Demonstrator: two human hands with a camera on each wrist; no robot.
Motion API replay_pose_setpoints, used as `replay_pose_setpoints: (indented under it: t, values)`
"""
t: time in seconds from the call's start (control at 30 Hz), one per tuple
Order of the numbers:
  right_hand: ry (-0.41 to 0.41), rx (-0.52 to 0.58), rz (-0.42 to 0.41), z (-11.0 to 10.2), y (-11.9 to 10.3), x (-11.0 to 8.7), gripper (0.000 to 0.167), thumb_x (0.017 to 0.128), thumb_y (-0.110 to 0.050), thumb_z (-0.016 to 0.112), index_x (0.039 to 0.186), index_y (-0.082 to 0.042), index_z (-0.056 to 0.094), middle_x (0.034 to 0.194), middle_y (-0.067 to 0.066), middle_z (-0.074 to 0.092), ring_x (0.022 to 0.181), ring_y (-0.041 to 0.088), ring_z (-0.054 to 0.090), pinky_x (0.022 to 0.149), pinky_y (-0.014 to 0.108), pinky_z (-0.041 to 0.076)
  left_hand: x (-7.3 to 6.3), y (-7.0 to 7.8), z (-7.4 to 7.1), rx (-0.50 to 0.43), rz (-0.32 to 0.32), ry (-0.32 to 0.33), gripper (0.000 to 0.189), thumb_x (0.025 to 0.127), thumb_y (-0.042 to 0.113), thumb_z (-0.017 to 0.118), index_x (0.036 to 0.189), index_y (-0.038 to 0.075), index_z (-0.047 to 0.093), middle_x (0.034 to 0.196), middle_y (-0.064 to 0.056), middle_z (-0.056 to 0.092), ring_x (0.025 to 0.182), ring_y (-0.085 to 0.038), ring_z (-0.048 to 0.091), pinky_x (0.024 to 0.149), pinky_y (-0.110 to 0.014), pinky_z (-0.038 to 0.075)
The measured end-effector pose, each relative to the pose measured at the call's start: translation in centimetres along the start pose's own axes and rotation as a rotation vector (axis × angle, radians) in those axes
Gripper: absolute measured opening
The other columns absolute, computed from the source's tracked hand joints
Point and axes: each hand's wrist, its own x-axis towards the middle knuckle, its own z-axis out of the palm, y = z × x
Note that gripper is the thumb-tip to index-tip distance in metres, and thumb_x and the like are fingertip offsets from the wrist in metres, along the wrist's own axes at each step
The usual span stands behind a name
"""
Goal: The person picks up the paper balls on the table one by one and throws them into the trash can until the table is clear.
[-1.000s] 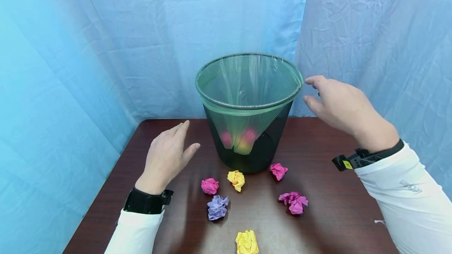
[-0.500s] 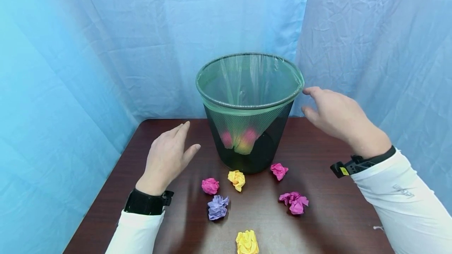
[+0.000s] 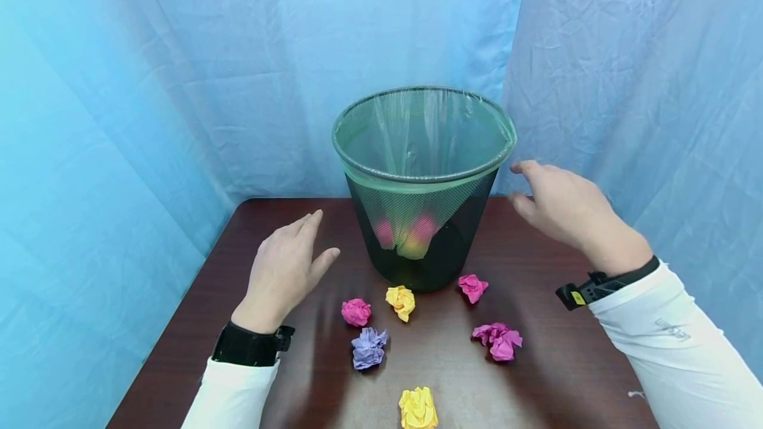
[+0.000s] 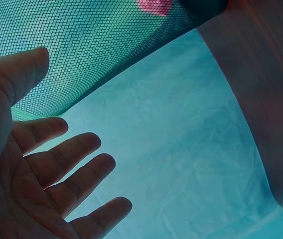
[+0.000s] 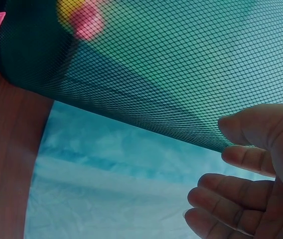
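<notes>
A black mesh wastebasket (image 3: 471, 217) with a green plastic liner (image 3: 411, 131) stands upright at the back of the table. Pink and yellow paper shows through its mesh. My left hand (image 3: 280, 270) hovers left of the basket, fingers extended and thumb apart, holding nothing. On the other side, my right hand (image 3: 566, 207) is held near the basket's rim with loosely bent fingers and nothing in it. Crumpled paper balls lie in front: a pink one (image 3: 356, 312), a yellow one (image 3: 401, 302), a purple-blue one (image 3: 369, 348), another pink one (image 3: 473, 288), a magenta one (image 3: 498, 340) and a nearer yellow one (image 3: 418, 408).
The dark wooden table (image 3: 197, 323) ends at a rounded back left corner. Light blue curtains (image 3: 238, 71) hang behind and to the left, close to the table's edges. A small white thread (image 3: 636, 394) lies by the right sleeve.
My right hand has come down beside the basket and slightly to the left. The left hand stays nearly still, and the paper balls and basket keep their places.
</notes>
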Motion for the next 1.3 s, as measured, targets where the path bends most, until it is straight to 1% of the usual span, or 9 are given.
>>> replay_pose_setpoints:
  t: [0.13, 0.3, 0.63, 1.03, 1.13, 1.3]
  values:
    - [-0.002, 0.001, 0.003, 0.5, 0.1, -0.1, 0.051, 0.101, -0.025, 0.06, 0.145, 0.0, 0.054, 0.128, 0.025, 0.069, 0.106, 0.038, 0.069, 0.083, 0.061, 0.056, -0.2, 0.1, 0.3, 0.002, 0.005, -0.001, 0.074, 0.091, 0.037, 0.082, 0.148, -0.001, 0.055, 0.141, -0.021, 0.065, 0.126, -0.038, 0.066, 0.101, -0.056, 0.056]
    - [-0.018, 0.011, -0.001, 1.1, 0.1, 0.0, 0.053, 0.101, -0.026, 0.063, 0.144, 0.002, 0.053, 0.13, 0.027, 0.067, 0.11, 0.042, 0.068, 0.088, 0.062, 0.054, -0.5, 0.2, 0.7, 0.003, 0.012, -0.005, 0.073, 0.09, 0.037, 0.083, 0.148, 0.0, 0.056, 0.141, -0.02, 0.065, 0.125, -0.037, 0.066, 0.1, -0.055, 0.057]
    - [-0.03, 0.022, -0.01, 1.8, -0.1, -0.1, 0.053, 0.101, -0.025, 0.063, 0.144, 0.004, 0.052, 0.132, 0.029, 0.066, 0.111, 0.042, 0.068, 0.091, 0.062, 0.054, -1.4, 0.4, 2.0, 0.002, -0.004, -0.059, 0.076, 0.088, 0.039, 0.084, 0.148, 0.001, 0.056, 0.143, -0.019, 0.064, 0.127, -0.036, 0.066, 0.1, -0.053, 0.057]
    - [-0.047, 0.004, -0.01, 3.0, -0.2, -0.3, 0.053, 0.101, -0.026, 0.062, 0.145, 0.003, 0.053, 0.133, 0.029, 0.066, 0.118, 0.046, 0.066, 0.094, 0.064, 0.054, -2.4, 0.8, 3.6, 0.009, -0.006, -0.096, 0.076, 0.089, 0.041, 0.084, 0.148, 0.002, 0.057, 0.142, -0.019, 0.065, 0.124, -0.036, 0.067, 0.099, -0.053, 0.058]
    - [-0.055, 0.008, -0.013, 3.3, -0.1, -0.4, 0.052, 0.101, -0.026, 0.062, 0.145, 0.002, 0.052, 0.132, 0.028, 0.066, 0.118, 0.046, 0.066, 0.094, 0.064, 0.054, -2.7, 0.9, 4.0, 0.006, -0.011, -0.115, 0.076, 0.088, 0.041, 0.084, 0.149, 0.003, 0.056, 0.143, -0.018, 0.064, 0.126, -0.035, 0.067, 0.1, -0.053, 0.057]
    - [-0.057, 0.013, -0.017, 3.8, 0.0, -0.5, 0.051, 0.102, -0.026, 0.062, 0.144, 0.002, 0.053, 0.131, 0.027, 0.067, 0.116, 0.045, 0.067, 0.092, 0.064, 0.054, -3.0, 1.1, 4.7, 0.006, -0.032, -0.172, 0.077, 0.088, 0.041, 0.084, 0.15, 0.005, 0.055, 0.144, -0.017, 0.063, 0.128, -0.035, 0.065, 0.102, -0.052, 0.056]
